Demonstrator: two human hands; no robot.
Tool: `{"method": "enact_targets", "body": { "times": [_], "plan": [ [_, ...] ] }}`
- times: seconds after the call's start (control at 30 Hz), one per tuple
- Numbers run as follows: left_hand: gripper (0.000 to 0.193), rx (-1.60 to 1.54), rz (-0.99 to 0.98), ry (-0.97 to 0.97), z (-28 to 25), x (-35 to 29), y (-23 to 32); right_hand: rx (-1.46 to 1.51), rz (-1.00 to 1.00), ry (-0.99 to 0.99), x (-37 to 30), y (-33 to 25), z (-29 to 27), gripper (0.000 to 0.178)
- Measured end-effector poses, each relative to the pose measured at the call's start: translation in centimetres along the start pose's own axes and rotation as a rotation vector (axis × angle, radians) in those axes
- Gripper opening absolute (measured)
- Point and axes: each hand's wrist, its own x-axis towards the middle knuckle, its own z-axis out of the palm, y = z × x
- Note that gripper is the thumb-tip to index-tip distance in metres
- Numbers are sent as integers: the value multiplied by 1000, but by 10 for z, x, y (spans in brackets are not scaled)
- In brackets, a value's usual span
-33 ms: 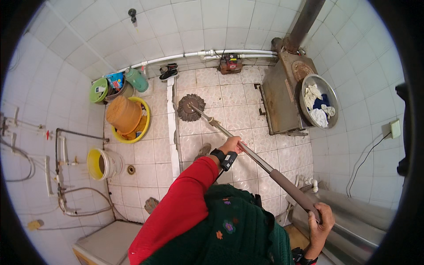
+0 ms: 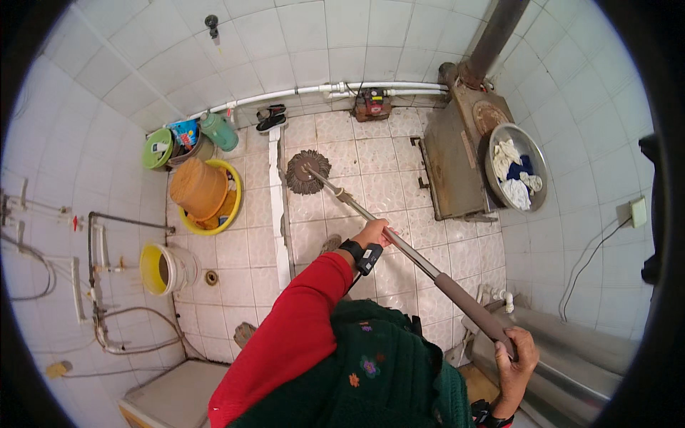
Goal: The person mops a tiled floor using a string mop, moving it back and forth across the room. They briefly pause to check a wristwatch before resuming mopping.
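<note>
My left hand [image 2: 374, 233] is closed around the metal pole of a mop [image 2: 389, 235], about halfway along it. At the upper end, my right hand [image 2: 518, 359] wraps over the brown foam grip [image 2: 467, 303], thumb on the near side. The pole slants down and away to the left. Its round brown mop head [image 2: 308, 172] lies flat on the pinkish tiled floor, beside a low white ledge [image 2: 278, 207]. My feet show only in part.
Left of the ledge are a yellow basin [image 2: 235, 207] under an upturned orange tub [image 2: 194, 187], a white bucket [image 2: 187, 267] and a green thermos [image 2: 220, 133]. Shoes [image 2: 271, 123] and a red pump [image 2: 372, 105] sit by the wall. A metal stove [image 2: 457, 157] holds a laundry basin [image 2: 539, 192].
</note>
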Motion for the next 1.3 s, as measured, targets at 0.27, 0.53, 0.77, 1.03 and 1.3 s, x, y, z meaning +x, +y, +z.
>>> {"method": "enact_targets", "body": {
  "times": [0.27,0.53,0.77,1.03,1.3],
  "plan": [
    [14,253,166,-147,-54,96,182,-110,-63,-170,140,-92,101,33],
    [20,22,318,123,-23,92,219,-22,-4,-148,176,-94,133,33],
    [13,-8,240,75,15,71,146,-28,177,58,106,-86,95,32],
    [19,329,83,19,61,34,10,-141,334,105,-14,-98,33,23],
    [20,448,-194,-181,65,-74,-137,-209,385,358,-162,-80,-48,15]
  ]
}}
